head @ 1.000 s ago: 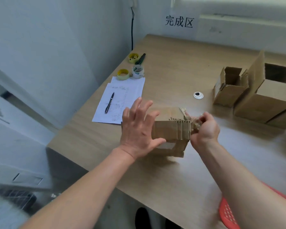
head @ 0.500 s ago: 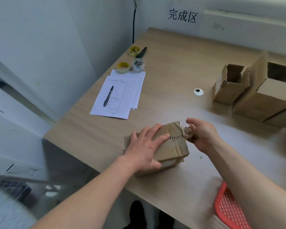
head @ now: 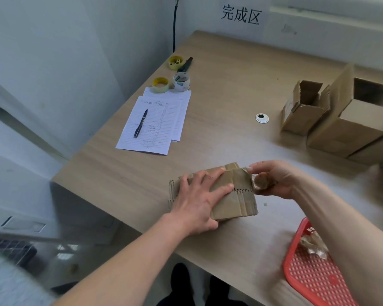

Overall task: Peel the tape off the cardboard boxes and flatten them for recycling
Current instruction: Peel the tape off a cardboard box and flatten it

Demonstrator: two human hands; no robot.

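Head view: tabletop [head: 219, 138], near edge.
Flattened box [head: 237, 195]: lying flat.
Left hand [head: 199, 199]: fingers straight, pressing box.
Right hand [head: 276, 180]: curled round wadded tape [head: 262, 182], pinching box corner.

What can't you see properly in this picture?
Head view only:
- Flattened brown cardboard box: the left hand lying on it hides its middle.
- Crumpled brownish tape wad: mostly hidden inside the right hand's curled fingers.
- Red plastic mesh basket: cut off by the bottom edge, partly behind the right forearm.
- Lined white paper sheets: handwriting too small to read.
- Open cardboard boxes: cut off by the right edge.
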